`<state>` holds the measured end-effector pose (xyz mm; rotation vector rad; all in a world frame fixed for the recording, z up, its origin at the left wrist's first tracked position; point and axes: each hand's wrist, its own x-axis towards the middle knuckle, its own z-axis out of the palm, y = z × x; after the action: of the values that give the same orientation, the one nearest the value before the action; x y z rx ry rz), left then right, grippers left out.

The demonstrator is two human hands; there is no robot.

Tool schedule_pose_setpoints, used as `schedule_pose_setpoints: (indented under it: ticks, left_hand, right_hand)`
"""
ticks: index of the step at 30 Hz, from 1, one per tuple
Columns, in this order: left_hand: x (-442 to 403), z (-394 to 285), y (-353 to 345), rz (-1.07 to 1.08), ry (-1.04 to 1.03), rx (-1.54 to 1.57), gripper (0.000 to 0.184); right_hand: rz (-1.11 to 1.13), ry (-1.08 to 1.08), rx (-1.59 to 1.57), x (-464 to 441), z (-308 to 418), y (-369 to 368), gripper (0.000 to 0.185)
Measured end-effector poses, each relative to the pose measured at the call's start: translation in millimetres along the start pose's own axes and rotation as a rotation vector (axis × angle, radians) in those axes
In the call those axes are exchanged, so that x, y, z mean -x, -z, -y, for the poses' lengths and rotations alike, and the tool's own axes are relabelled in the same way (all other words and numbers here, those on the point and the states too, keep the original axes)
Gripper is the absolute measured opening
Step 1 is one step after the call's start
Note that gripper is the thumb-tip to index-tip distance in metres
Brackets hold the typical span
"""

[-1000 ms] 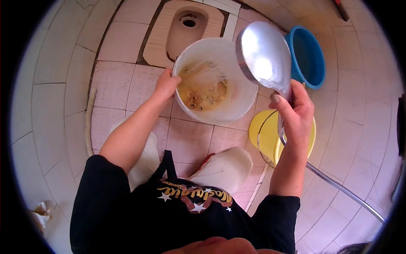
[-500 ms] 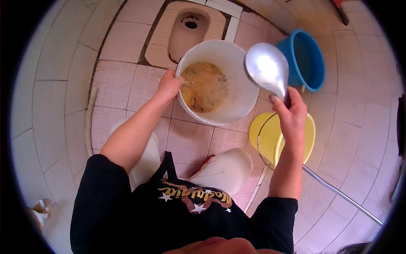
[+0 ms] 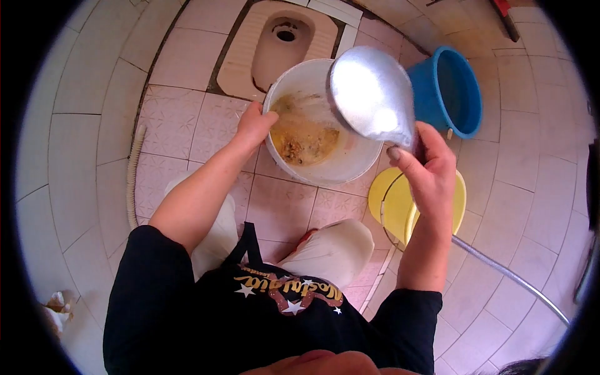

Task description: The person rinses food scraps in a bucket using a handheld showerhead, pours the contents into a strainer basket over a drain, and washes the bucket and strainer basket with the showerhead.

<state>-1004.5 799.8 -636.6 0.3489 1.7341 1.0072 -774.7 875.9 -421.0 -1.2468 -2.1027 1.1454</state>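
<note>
In my right hand point(image 3: 431, 169) is a large silver shower head point(image 3: 372, 94), its broad back turned up and its face hidden from me. It hangs over the right part of a white bucket point(image 3: 365, 165). My left hand point(image 3: 255, 127) grips the left rim of that bucket, thumb over the edge. Inside lies murky yellowish-brown water point(image 3: 306, 140) with dark bits gathered low on the left; its surface looks disturbed. A metal hose point(image 3: 512, 278) runs from behind my right forearm to the lower right.
A squat toilet point(image 3: 279, 50) is set in the tiled floor beyond the bucket. A blue bucket point(image 3: 447, 94) stands far right, and a yellow bucket point(image 3: 390, 206) with a wire handle sits under my right forearm. A ribbed pipe point(image 3: 133, 178) lies along the left wall.
The shower head has moved left over the white bucket and covers more of its opening. The dirty water has shifted, baring more of the bottom. My left hand has barely moved.
</note>
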Motion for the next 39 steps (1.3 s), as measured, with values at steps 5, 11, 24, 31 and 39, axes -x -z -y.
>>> schedule_pose_setpoints:
  ticks: [5,11,24,31,39]
  left_hand:
    - [5,-4,0,0.005,0.011,0.052,0.031]
    - [-3,3,2,-0.013,0.007,-0.064,0.038]
    - [-9,11,3,-0.04,-0.066,-0.08,0.04]
    - [-13,17,2,-0.045,-0.086,-0.09,0.041]
    - [-17,21,0,-0.06,-0.109,-0.099,0.046]
  right_hand:
    - [0.182,-0.195,-0.013,5,-6,1,0.031]
    - [0.139,-0.241,0.22,3,-33,4,0.03]
    - [0.054,-0.274,-0.305,10,-7,7,0.031]
    - [0.129,-0.358,-0.092,18,-27,-2,0.027]
    - [0.018,-0.207,0.431,15,-36,13,0.03]
